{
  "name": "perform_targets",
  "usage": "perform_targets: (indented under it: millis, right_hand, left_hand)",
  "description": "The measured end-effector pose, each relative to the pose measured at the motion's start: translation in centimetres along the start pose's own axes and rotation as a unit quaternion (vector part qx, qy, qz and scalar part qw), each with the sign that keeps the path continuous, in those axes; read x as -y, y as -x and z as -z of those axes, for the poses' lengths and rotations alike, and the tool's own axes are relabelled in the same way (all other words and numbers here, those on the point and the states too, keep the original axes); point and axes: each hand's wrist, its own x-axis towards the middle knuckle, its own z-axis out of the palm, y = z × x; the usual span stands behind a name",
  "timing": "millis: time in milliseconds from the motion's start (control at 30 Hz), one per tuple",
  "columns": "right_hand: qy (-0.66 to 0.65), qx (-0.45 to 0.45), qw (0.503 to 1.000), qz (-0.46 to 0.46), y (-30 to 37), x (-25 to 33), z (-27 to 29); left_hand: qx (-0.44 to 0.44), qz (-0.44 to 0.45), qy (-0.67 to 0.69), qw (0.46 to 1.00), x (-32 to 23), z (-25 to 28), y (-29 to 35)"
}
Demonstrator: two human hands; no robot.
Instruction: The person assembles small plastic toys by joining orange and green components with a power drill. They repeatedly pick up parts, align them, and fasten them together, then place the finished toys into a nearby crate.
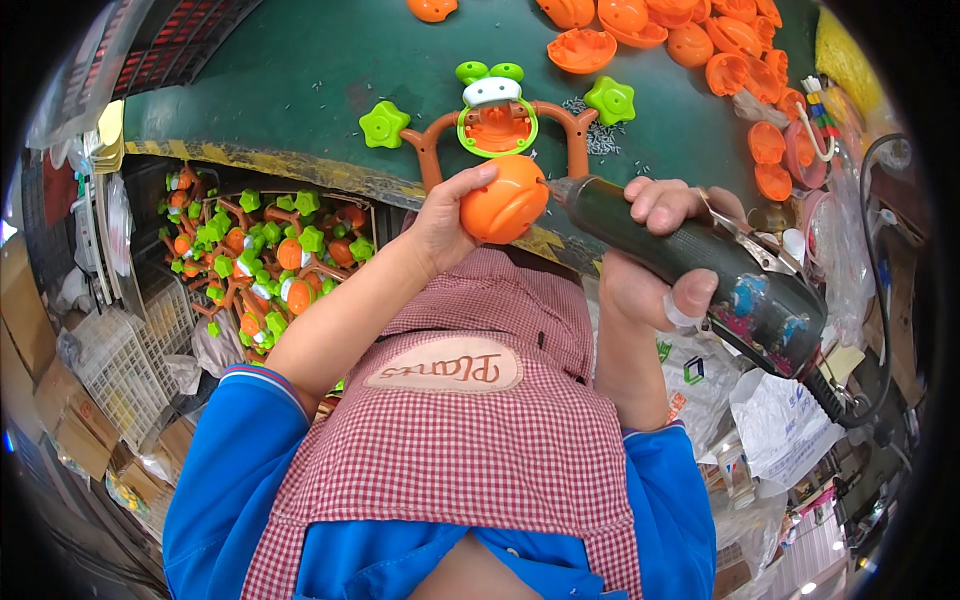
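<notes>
A dark green tabletop (pixel 300 100) with a worn, yellow-striped near edge stretches across the cluttered workroom. The left hand (pixel 441 225) has its fingers clamped on an orange ball (pixel 505 208) above that edge, presumably to brace it against sideways pressure. The right hand (pixel 632 288) has its fingers wrapped round a dark power driver (pixel 700 260) at four o'clock from the ball, angled so that the tip seems to meet its side. The ball looks glossy and rounded, a curved crease crossing its face. At twelve o'clock lies an open toy body (pixel 499 128) with brown arms; at two o'clock, small screws (pixel 603 140), probably heaped there for easy reach; farther off towards one o'clock, orange shells (pixel 690 45); towards nine o'clock, a heap of toys (pixel 311 240)
</notes>
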Motion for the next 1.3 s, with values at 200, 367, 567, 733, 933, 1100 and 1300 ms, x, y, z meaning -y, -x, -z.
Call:
perform_targets:
  millis: [200, 367, 567, 733, 933, 1100, 1300]
  right_hand:
    - [0.023, 0.032, 0.999, 0.002, 0.4, -0.2, -0.5]
    - [0.034, 0.087, 0.996, 0.008, -0.1, 0.0, -0.6]
    - [-0.013, 0.078, 0.997, 0.013, -0.5, -0.3, 0.2]
    - [-0.041, 0.059, 0.997, 0.018, -0.5, -0.1, 0.4]
    - [-0.041, 0.058, 0.996, 0.047, -0.5, 0.2, 1.2]
    - [-0.026, 0.022, 0.999, 0.03, -0.5, 1.2, 1.0]
    - [-0.027, 0.013, 0.999, 0.028, -0.2, 1.3, 1.1]
  left_hand:
    - [-0.029, -0.016, -0.012, 0.999, 0.1, -1.4, 0.3]
    - [-0.035, -0.04, -0.055, 0.997, 0.1, -1.6, 0.3]
    - [-0.038, -0.036, -0.054, 0.997, 0.2, -1.4, -0.1]
    - [-0.039, -0.016, -0.034, 0.999, 0.1, -1.6, -0.1]
    - [-0.018, 0.001, -0.018, 1.0, 0.2, -1.3, -0.3]
    - [-0.035, 0.001, -0.024, 0.999, 0.0, -1.1, -0.2]
    - [-0.013, 0.015, -0.011, 1.0, 0.0, -0.8, -0.3]
